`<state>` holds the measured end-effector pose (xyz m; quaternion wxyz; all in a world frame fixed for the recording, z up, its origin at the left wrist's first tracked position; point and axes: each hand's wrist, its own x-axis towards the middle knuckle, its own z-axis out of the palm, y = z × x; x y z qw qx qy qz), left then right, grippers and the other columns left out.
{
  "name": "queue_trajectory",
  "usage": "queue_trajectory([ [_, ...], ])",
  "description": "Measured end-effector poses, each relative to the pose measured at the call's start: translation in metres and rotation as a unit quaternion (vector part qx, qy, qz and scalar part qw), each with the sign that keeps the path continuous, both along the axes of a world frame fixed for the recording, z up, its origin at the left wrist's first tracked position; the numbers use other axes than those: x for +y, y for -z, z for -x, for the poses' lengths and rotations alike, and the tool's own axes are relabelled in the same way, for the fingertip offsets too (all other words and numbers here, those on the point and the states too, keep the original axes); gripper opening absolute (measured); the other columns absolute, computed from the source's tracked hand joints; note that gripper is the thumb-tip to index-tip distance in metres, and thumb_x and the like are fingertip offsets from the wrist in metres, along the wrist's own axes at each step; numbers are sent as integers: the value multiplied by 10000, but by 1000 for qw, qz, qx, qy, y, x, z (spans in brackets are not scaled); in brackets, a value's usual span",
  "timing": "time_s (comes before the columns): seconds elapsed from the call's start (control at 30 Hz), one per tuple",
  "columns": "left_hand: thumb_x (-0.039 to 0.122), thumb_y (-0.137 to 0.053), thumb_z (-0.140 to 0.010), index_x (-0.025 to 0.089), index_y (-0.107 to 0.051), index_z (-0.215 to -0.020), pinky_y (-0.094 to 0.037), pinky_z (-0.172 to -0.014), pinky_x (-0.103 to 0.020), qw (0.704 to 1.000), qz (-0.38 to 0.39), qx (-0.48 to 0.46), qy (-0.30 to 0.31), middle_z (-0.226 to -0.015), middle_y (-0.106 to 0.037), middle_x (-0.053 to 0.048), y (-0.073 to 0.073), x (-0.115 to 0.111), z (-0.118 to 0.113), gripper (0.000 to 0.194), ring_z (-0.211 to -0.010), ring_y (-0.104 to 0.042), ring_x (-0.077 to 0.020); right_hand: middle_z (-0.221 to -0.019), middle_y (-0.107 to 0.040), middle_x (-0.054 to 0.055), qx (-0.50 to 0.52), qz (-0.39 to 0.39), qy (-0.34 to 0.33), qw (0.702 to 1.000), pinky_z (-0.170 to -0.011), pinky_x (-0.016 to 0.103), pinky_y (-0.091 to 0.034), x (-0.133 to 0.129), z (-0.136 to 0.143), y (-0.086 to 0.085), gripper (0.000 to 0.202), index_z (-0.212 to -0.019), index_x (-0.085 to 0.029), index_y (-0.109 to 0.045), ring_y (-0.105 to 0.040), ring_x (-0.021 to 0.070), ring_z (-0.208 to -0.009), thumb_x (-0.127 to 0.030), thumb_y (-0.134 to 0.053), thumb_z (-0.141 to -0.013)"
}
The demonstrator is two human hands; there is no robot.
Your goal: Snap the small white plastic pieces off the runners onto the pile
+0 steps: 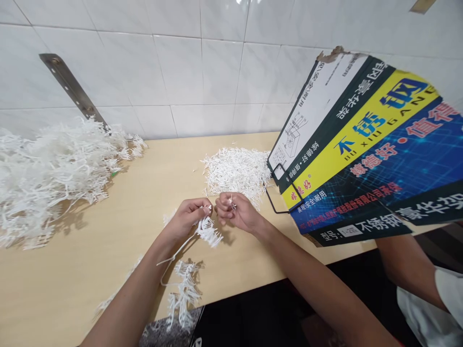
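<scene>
My left hand (193, 214) is closed on a white branched strip (210, 232) that looks like a moulded plastic sprue with many thin prongs. A long thin tail of it trails down toward my forearm. Close beside it, my right hand (237, 209) has its fingers curled in, with a few small white pieces (232, 204) showing between them. Just beyond both hands lies a heap of loose small white pieces (237, 171). More branched white strips (186, 289) lie near the table's front edge, partly hanging over it.
A large pile of branched white strips (54, 168) covers the table's left side. At right, a printed cardboard sheet (361, 144) leans upright by a black wire stand (278, 202). Behind it shows another person's arm (408, 267). A metal bracket (72, 89) meets the tiled wall (202, 67).
</scene>
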<state>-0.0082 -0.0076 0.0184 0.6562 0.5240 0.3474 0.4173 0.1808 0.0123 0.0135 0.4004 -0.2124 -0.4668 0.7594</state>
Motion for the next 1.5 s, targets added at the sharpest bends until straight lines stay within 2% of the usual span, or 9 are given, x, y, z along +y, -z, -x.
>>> queue_trajectory([
  [0.17,422,-795,-789,164,-646,-717,-309,-528,-249,997,19,-9,-73,-582,-508,26,-1,2,-3,307,-514,-442,-100,-635,-357,-68,-48,-2,152,987,-586,300,-516,9,-6,-3,64,-785,-226,-480,-389,109,-507,-264,-519,-818],
  [0.23,422,-775,-824,164,-656,-754,-329,-549,-251,996,11,23,-80,-612,-519,21,-1,4,-4,293,-549,-462,-105,-725,-500,-42,-143,-52,272,950,-622,297,-515,13,-9,0,147,-971,-221,-557,-496,118,-552,-272,-549,-833],
  [0.33,437,-789,-816,169,-680,-837,-337,-545,-242,991,4,66,-112,-664,-533,21,1,6,-6,290,-566,-457,-99,-1158,-648,67,-261,-172,387,867,-703,298,-517,14,-15,1,463,-1336,-254,-510,-616,132,-718,-269,-581,-879],
  [0.47,449,-840,-749,194,-681,-998,-337,-496,-223,985,-15,72,-155,-842,-608,9,4,10,-7,391,-540,-434,-71,-1129,-691,86,-298,-227,263,889,-706,285,-516,6,-12,0,360,-1292,-238,-607,-654,166,-840,-373,-569,-961],
  [0.63,451,-810,-781,198,-670,-1036,-424,-571,-221,970,-83,81,-216,-905,-624,-12,10,14,-7,385,-651,-545,-105,-845,-670,5,-286,-188,119,932,-673,260,-503,-5,9,8,286,-998,-209,-680,-629,144,-750,-408,-780,-819],
  [0.83,500,-576,-952,162,-691,-942,-470,-615,-260,982,-22,17,-185,-869,-659,-63,6,13,-5,357,-708,-578,-152,-719,-613,-25,-236,-117,128,956,-559,237,-454,-2,16,15,194,-815,-195,-594,-583,119,-619,-337,-725,-834],
  [0.93,372,-656,-892,151,-707,-915,-449,-586,-254,988,17,-16,-155,-868,-643,-58,-1,14,5,227,-691,-565,-143,-694,-606,-29,-212,-115,155,958,-564,234,-455,0,15,13,158,-806,-193,-594,-572,111,-609,-297,-712,-823],
  [1.17,403,-734,-862,159,-732,-946,-356,-569,-236,993,17,116,-23,-699,-544,-5,-9,13,24,258,-619,-463,-110,-702,-612,-28,-205,-134,175,954,-562,230,-437,0,15,13,137,-820,-194,-595,-557,105,-610,-292,-690,-834],
  [1.5,519,-592,-962,177,-587,-775,-277,-583,-252,975,-70,207,35,-671,-389,38,-13,10,27,390,-609,-329,-111,-691,-591,-30,-210,-142,211,944,-567,232,-438,-2,15,11,149,-791,-196,-591,-559,114,-622,-284,-709,-815],
])
